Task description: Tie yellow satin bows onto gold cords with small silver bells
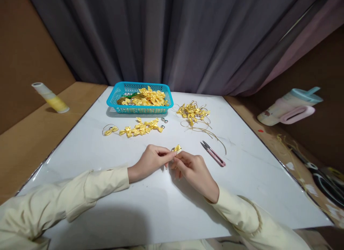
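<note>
Over the middle of the white board, my left hand (154, 160) and my right hand (195, 171) meet at the fingertips. A small yellow ribbon bow (177, 148) is pinched between them, with a shiny silver piece at its left side. The tips of my right fingers are partly hidden, along with whatever cord they may hold. Pink-handled thread snips (213, 154) lie slightly apart to the right of my hands. Loose yellow bows (141, 128) and a few silver pieces (164, 120) are spread beyond my left hand.
A blue basket (139, 109) full of yellow bows stands at the back. Bows with gold cords (192, 112) form a pile to its right. A thread spool (52, 98) is at far left. At right are a tumbler (287, 108) and black-handled scissors (325, 185).
</note>
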The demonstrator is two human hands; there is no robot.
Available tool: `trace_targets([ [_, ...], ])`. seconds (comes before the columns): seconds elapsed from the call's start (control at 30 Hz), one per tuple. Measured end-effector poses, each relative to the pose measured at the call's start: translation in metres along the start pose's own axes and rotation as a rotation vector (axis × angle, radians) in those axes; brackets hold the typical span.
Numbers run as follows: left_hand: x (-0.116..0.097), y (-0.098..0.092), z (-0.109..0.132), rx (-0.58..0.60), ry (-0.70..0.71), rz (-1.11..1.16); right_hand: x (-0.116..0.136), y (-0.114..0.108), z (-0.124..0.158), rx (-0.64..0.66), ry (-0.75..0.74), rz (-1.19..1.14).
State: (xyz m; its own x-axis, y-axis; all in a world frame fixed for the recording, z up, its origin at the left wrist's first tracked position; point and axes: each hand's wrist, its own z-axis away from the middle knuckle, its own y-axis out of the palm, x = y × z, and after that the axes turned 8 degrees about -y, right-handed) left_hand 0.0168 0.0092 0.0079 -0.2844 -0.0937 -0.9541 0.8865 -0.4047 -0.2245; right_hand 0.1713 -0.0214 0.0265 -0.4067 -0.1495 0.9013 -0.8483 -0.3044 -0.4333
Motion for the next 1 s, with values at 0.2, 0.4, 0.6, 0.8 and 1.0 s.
trace_targets([
  [0.2, 0.0, 0.0, 0.001, 0.006, 0.008, 0.011, 0.0, 0.0, -0.001, -0.019, 0.009, 0.0],
  [0.4, -0.001, 0.001, 0.002, -0.011, -0.031, 0.02, -0.003, 0.001, -0.001, -0.012, -0.004, 0.0],
  [0.6, 0.002, 0.0, -0.001, -0.064, -0.046, 0.041, 0.001, -0.015, -0.002, -0.081, -0.053, 0.104],
  [0.8, 0.0, -0.001, 0.002, 0.004, -0.038, 0.053, 0.003, -0.031, -0.006, -0.253, -0.183, 0.292],
  [1.0, -0.004, -0.006, 0.004, 0.126, -0.05, 0.108, 0.002, -0.043, -0.008, -0.095, -0.461, 0.259],
])
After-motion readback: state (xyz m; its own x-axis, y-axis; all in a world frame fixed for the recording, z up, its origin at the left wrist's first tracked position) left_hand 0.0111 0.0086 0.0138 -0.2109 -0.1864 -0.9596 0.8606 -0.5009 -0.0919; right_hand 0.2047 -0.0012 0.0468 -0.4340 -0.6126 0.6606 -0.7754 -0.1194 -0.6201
